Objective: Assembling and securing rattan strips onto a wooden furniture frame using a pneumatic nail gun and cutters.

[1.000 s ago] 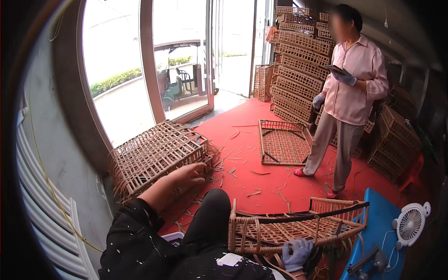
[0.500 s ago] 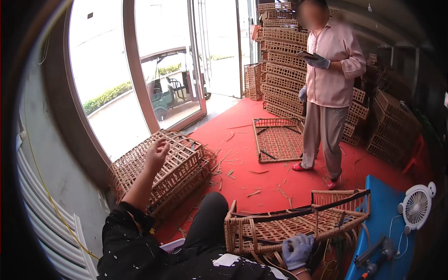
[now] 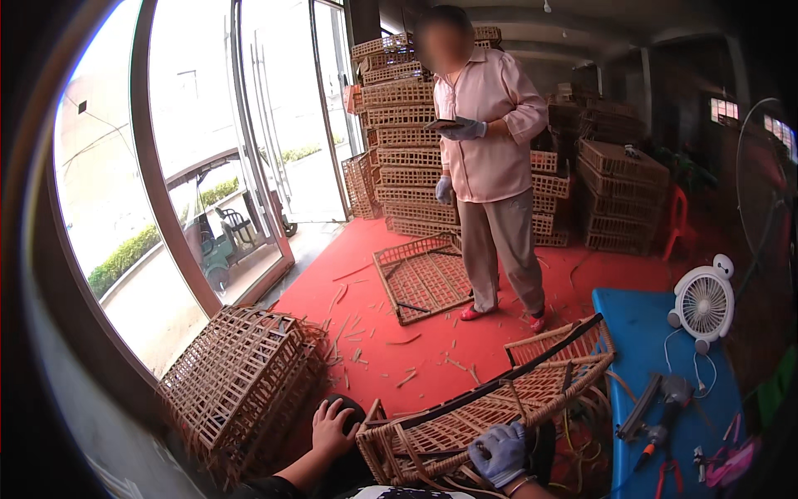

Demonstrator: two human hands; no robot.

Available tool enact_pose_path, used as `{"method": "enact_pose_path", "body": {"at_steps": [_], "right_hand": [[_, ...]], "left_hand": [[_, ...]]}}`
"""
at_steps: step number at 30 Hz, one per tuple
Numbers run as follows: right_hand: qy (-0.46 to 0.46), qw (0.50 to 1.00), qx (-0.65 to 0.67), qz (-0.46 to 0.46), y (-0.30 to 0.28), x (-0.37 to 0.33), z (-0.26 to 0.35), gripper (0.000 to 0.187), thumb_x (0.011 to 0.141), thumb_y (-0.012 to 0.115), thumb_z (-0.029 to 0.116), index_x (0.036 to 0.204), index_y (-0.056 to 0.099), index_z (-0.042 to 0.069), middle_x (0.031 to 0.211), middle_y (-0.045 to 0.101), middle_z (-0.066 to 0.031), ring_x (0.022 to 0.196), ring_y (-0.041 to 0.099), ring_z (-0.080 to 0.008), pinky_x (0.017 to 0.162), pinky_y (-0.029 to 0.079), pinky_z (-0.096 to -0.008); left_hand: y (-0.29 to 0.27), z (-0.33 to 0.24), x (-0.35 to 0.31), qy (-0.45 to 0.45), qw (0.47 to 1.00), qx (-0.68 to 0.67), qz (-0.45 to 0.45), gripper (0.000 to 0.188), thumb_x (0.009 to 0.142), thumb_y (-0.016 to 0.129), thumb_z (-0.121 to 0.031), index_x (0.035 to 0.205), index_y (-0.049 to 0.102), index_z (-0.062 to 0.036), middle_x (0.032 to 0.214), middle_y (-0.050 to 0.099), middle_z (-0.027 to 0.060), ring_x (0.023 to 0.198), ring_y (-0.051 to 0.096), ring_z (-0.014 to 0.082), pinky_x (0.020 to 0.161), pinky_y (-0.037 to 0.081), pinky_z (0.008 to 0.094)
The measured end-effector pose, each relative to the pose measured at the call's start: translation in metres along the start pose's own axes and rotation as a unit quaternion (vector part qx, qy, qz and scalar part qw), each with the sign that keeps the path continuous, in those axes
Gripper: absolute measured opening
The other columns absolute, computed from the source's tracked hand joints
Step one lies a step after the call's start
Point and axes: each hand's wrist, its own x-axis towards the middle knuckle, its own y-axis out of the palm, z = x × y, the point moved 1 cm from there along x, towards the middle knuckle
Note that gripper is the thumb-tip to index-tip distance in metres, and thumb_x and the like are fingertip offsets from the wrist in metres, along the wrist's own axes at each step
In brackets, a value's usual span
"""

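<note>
A shallow wicker basket (image 3: 490, 409) lies slanted across my lap, its frame edged with dark strips. My right hand (image 3: 499, 454), in a grey-blue glove, is closed at the basket's near rim, its fingers bent over the edge. What lies under those fingers is partly hidden. Bare, with fingers spread, my left hand (image 3: 334, 427) rests on my dark-clad knee, just beside the basket's left end. It holds nothing. Loose cane ends hang around the basket's near right side.
Stacked woven baskets (image 3: 241, 374) stand at left by the glass door. A flat basket (image 3: 424, 279) lies on the red floor (image 3: 399, 353) among cane scraps. A gloved person (image 3: 495, 133) stands beyond, holding a phone-like object. At right, a blue table (image 3: 632, 324) bears a fan (image 3: 705, 303) and a power tool (image 3: 665, 412).
My left hand has come down from its raised place over the stacked baskets to my knee. My right hand stays at the basket rim. The view has swung to the right.
</note>
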Motion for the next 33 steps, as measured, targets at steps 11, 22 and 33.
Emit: {"method": "enact_pose_path", "body": {"at_steps": [11,22,33], "right_hand": [[0.005,1.0,-0.011,0.021,0.002,0.001,-0.002,0.022,0.083,0.068,0.04,0.081,0.07,0.019,0.089,0.066,-0.0036,0.097,0.062,-0.0236,0.099,0.035,-0.0443],[0.027,0.999,-0.005,0.021,-0.002,-0.001,0.005,0.022,0.086,0.066,0.038,0.086,0.068,0.016,0.099,0.067,-0.0038,0.107,0.061,-0.0239,0.103,0.036,-0.0432],[0.018,1.0,-0.008,-0.005,-0.001,-0.002,0.005,0.02,0.087,0.067,0.037,0.086,0.066,0.017,0.098,0.067,-0.004,0.105,0.061,-0.0245,0.101,0.037,-0.043]], "left_hand": [[-0.001,-0.003,-0.002,-0.024,1.0,-0.01,0.007,0.041,0.084,0.07,-0.04,0.119,0.067,-0.0189,0.147,0.047,0.0104,0.142,0.031,0.0397,0.117,0.024,0.0513],[0.013,0.011,-0.003,0.016,1.0,-0.002,0.005,0.051,0.072,0.076,-0.035,0.118,0.063,-0.0155,0.146,0.047,0.0139,0.143,0.03,0.0393,0.118,0.022,0.0503],[0.007,0.0,-0.001,-0.002,0.999,-0.039,-0.01,0.048,0.07,0.077,-0.027,0.114,0.065,-0.013,0.142,0.049,0.0125,0.143,0.031,0.0369,0.118,0.024,0.0476]]}}
